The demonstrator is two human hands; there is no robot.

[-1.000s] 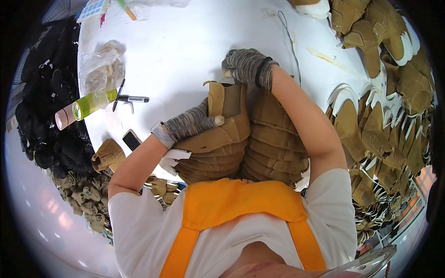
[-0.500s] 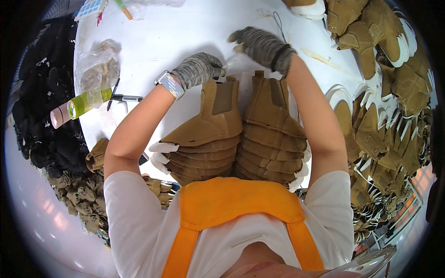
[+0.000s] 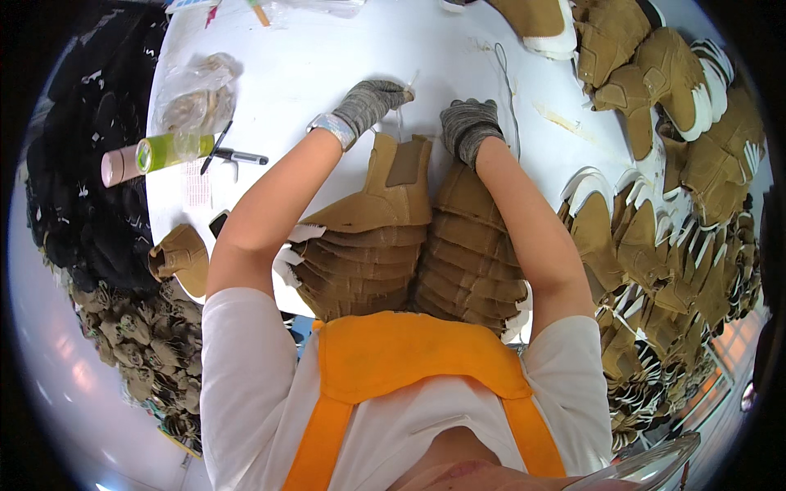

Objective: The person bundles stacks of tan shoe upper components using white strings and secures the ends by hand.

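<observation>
My left hand [image 3: 370, 108], in a grey knit glove, is closed, its fingertips pinching a thin whitish strand [image 3: 400, 124]. It hovers just beyond the left stack of tan boot uppers [image 3: 368, 209], whose top piece shows a dark elastic side panel. My right hand [image 3: 471, 129], gloved alike, is closed with fingers curled over the far end of the right stack of boot uppers [image 3: 467, 237]. Hand and forearm hide the collar of the top piece there. What the right fingers hold, if anything, is hidden. Both stacks lie side by side against my orange apron [image 3: 426, 352].
On the white table [image 3: 311, 57], a clear plastic bag [image 3: 196, 94], a green roll [image 3: 168, 153], a pink cylinder [image 3: 120, 166] and a marker [image 3: 246, 157] lie left. A thin dark cord [image 3: 509, 90] lies beyond my right hand. More boot uppers [image 3: 643, 237] crowd the right side.
My right hand has come down and nearer onto the right stack's far end. My left hand has moved right and slightly farther away. The whole view has shifted a little.
</observation>
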